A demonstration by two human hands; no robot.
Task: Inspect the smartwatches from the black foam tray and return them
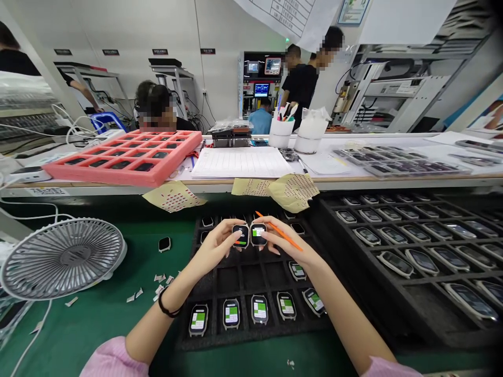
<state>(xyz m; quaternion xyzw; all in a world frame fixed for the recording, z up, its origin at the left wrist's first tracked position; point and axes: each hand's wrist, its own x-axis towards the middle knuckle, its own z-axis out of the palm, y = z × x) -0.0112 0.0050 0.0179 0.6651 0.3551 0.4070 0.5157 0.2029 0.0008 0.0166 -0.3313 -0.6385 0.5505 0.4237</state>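
My left hand grips a smartwatch case without a strap, its dark screen showing a coloured band low down. In my right hand is a second smartwatch case, its screen lit white and green. An orange pen-like stick also lies across the fingers of that hand. The two watches are side by side, thumbs on their screens. Below them is a black foam tray with compartments; several lit watches stand in its nearest row. My hands hide part of its far rows.
A grey fan stands at left on the green mat. One watch and several paper scraps lie near it. At right is a larger black tray of watches. A shelf edge crosses ahead, holding a pink foam tray. Several people are beyond.
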